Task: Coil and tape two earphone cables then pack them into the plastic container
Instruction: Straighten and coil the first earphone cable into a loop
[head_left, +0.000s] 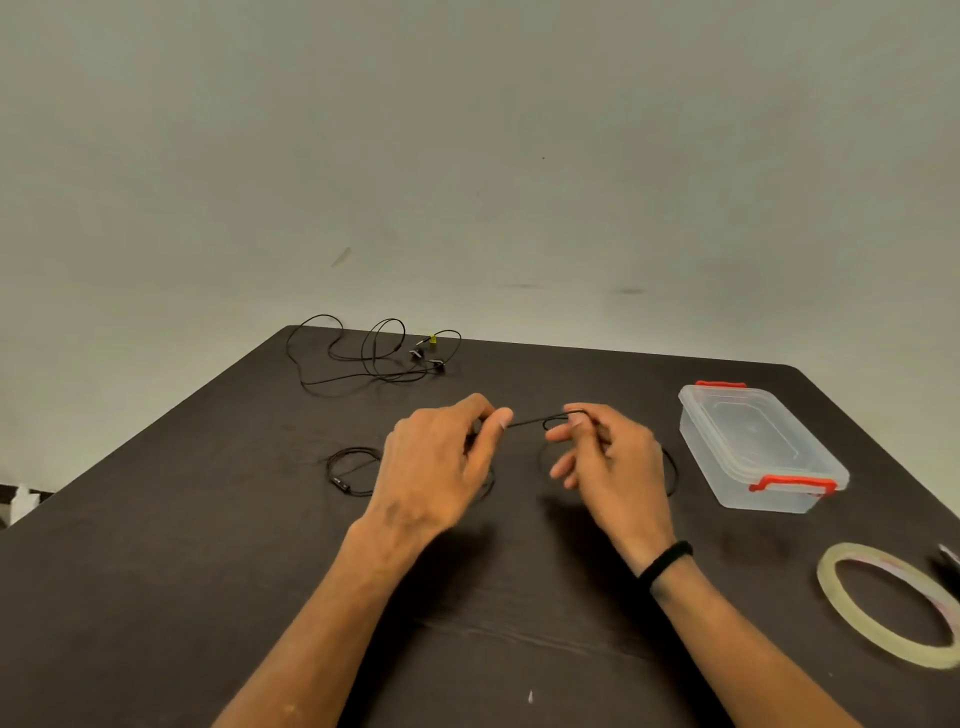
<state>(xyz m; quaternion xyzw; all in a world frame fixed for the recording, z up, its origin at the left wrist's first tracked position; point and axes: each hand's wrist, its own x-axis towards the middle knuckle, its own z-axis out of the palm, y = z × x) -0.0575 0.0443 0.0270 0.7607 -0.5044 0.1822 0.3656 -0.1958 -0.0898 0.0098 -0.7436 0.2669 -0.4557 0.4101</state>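
Observation:
A black earphone cable (530, 422) is stretched between my two hands above the middle of the dark table (208, 519). My left hand (441, 462) pinches one end of the stretch. My right hand (608, 462) pinches a small loop of it, with more cable hanging behind that hand. Loose loops of the same cable (350, 472) lie on the table left of my left hand. A second black earphone cable (374, 358) lies uncoiled at the far left edge. The clear plastic container (758, 447) with red latches stands closed at the right.
A roll of clear tape (893, 603) lies flat at the right front. A small pale object (950, 556) shows at the right edge beside it. The table's far edge meets a plain wall.

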